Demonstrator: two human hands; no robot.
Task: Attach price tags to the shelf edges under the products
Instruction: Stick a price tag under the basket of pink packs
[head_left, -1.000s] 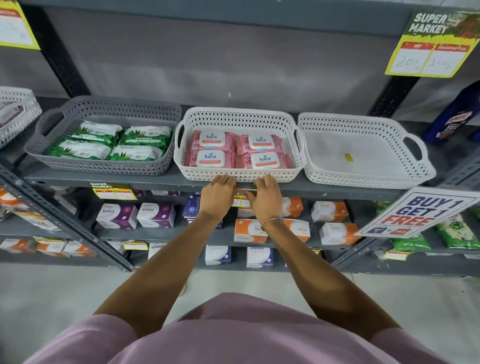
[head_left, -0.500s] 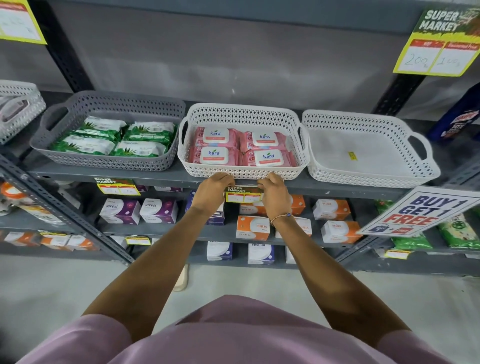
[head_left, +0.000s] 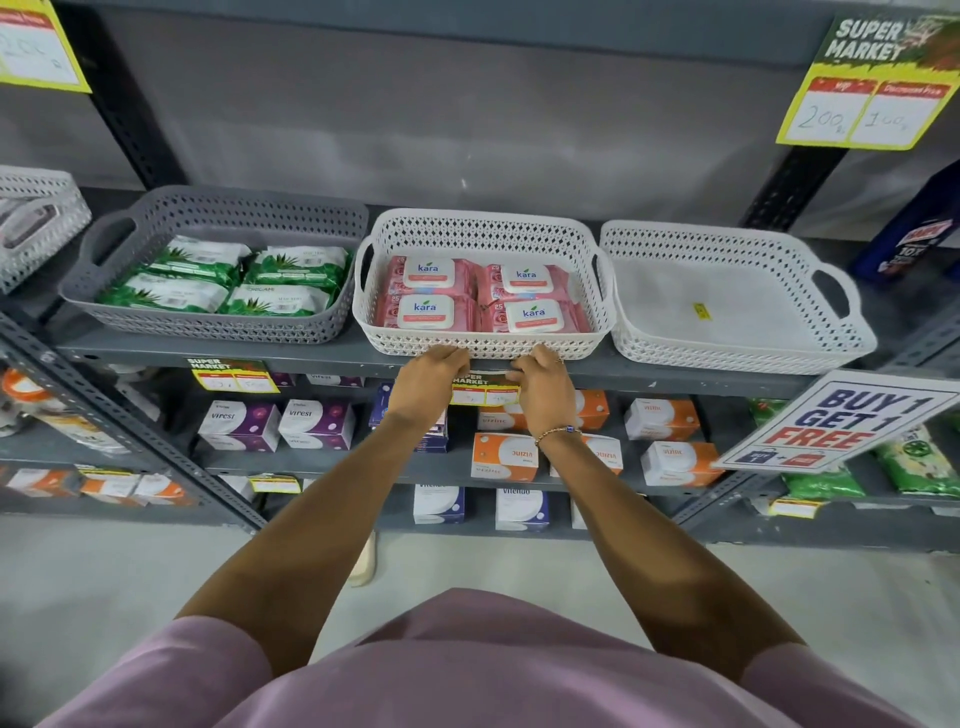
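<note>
**Price tag held at the shelf edge below the pink wipes**

Where the white basket (head_left: 480, 343) of pink wipe packs (head_left: 480, 296) sits on the grey shelf, both hands meet at the front shelf edge (head_left: 675, 371) directly beneath it. The left hand (head_left: 423, 384) grips the left end of a yellow price tag (head_left: 485, 392), fingers curled over its top corner. The right hand (head_left: 545, 395) grips the right end in the same manner, fingers closed at the top corner. The tag lies flat against the shelf edge, spanning the gap between the two hands, with its two white price boxes facing outward. Whether it is already fixed to the edge cannot be told.

To the left, a second price tag (head_left: 234, 375) hangs on the same shelf edge under the grey basket (head_left: 208, 322), which holds green wipe packs (head_left: 223, 283). To the right, an empty white basket (head_left: 737, 353) stands just beside the middle one, with bare shelf edge below it. A "Buy 1 Get 1 Free" sign (head_left: 841, 421) projects from the right upright. Lower shelves carry purple and orange boxes, some with yellow tags on their edges.
</note>
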